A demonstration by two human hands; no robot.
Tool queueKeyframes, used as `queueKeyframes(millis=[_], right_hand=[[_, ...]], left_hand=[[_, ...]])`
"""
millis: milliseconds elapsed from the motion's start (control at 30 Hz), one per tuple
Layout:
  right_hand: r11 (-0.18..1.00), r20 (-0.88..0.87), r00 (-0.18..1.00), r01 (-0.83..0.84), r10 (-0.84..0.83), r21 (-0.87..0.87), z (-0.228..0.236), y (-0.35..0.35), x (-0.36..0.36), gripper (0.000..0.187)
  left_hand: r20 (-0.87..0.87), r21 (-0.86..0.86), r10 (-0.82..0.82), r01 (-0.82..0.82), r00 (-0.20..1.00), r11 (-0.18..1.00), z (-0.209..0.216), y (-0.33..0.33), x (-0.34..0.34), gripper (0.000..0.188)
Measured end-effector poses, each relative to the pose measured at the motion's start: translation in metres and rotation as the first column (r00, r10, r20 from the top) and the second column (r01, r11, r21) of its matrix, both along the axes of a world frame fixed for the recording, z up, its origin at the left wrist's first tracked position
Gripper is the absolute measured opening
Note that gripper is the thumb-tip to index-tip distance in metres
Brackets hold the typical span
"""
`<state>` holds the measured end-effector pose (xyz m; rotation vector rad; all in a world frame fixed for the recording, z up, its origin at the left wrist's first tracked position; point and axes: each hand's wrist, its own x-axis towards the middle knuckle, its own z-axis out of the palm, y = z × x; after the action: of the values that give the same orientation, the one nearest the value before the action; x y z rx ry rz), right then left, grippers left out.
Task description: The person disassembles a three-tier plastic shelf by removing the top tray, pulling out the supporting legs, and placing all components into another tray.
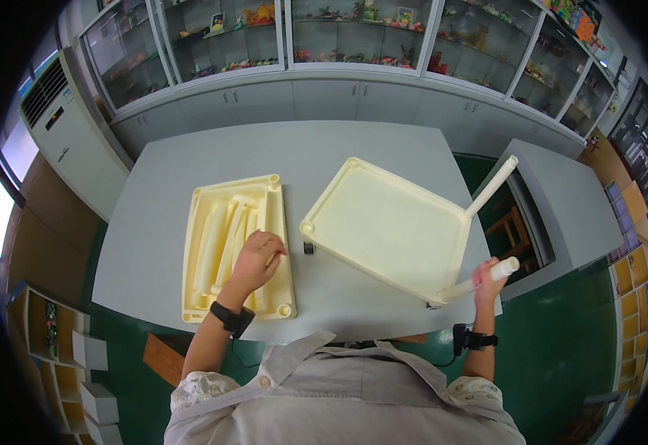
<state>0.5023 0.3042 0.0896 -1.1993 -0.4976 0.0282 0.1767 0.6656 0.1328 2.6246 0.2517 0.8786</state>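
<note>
At the right of the table lies a cream plastic tray-like shelf (pixel 390 222) with round corner sockets. One cream tube leg (pixel 493 187) stands up from its far right corner. My right hand (pixel 485 280) is wrapped round another tube leg (pixel 505 268) at the near right corner. To the left is a second cream tray (pixel 189 256), with several long cream pieces (pixel 210 248) lying inside. Over this tray's right side is my left hand (pixel 259 261), its fingers loosely bent and the thumb apart, with nothing visible in it. Its palm is hidden.
Both trays rest on a grey table (pixel 301 152). A black caster (pixel 309 248) shows under the right tray's left corner. A grey side desk (pixel 561 193) with a wooden stool (pixel 513 230) beneath stands at the right. Glass cabinets (pixel 353 44) line the back.
</note>
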Motion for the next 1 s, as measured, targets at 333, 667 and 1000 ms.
queueKeyframes(millis=[333,667,1000], right_hand=[[0.611,0.135,0.664,-0.564,0.735,-0.555,0.006,0.131,-0.102,0.032],[0.289,0.415,0.56,0.303,0.717,-0.908,-0.096,0.149,-0.07,0.059],[0.268,0.379,0.522,0.277,0.764,-0.923,-0.092,0.156,-0.093,0.055]], left_hand=[[0.32,-0.695,-0.404,0.502,0.857,0.515,0.068,-0.11,0.096,0.029],[0.288,-0.832,0.022,0.239,0.957,0.501,0.046,-0.078,0.083,0.03],[0.376,-0.814,0.228,0.203,0.898,0.544,0.043,-0.072,0.068,0.025]])
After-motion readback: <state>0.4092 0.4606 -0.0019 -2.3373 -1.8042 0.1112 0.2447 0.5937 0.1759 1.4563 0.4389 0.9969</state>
